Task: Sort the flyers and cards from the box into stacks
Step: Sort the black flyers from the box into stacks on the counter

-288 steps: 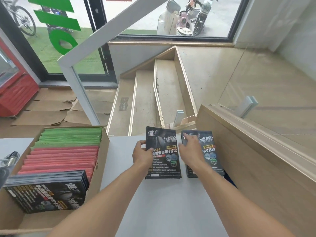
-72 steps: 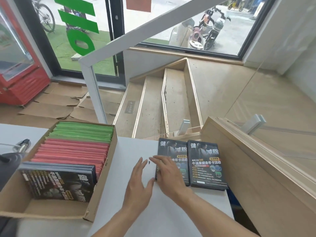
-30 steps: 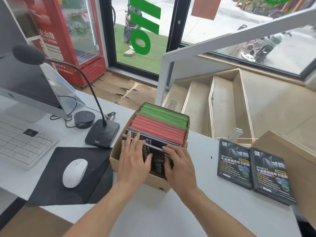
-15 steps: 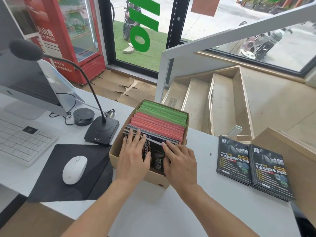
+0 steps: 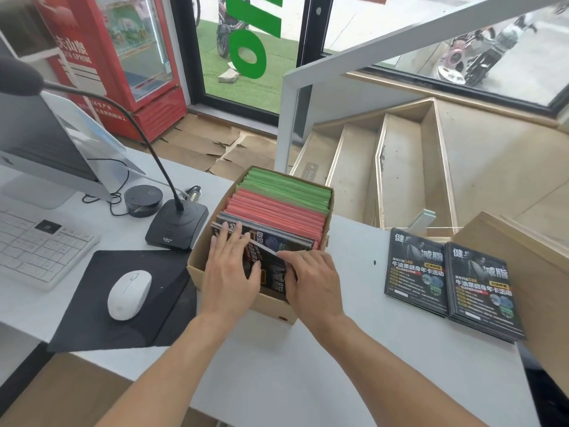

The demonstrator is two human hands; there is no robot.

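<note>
- Our left hand [image 5: 229,272] lies flat, fingers straight, on the dark glossy flyers [image 5: 271,241] inside the brown cardboard box [image 5: 197,257].
- Our right hand [image 5: 314,278] pinches a flyer's edge.
- Two black flyer stacks [image 5: 446,278] read "588".

you have bare bench [image 5: 348,303] between the box [image 5: 197,266] and the two flyer stacks [image 5: 415,272] on the right. left of the box, the microphone base [image 5: 175,226] and mouse [image 5: 129,294] crowd the way; a wooden panel [image 5: 542,272] blocks the far right.
</note>
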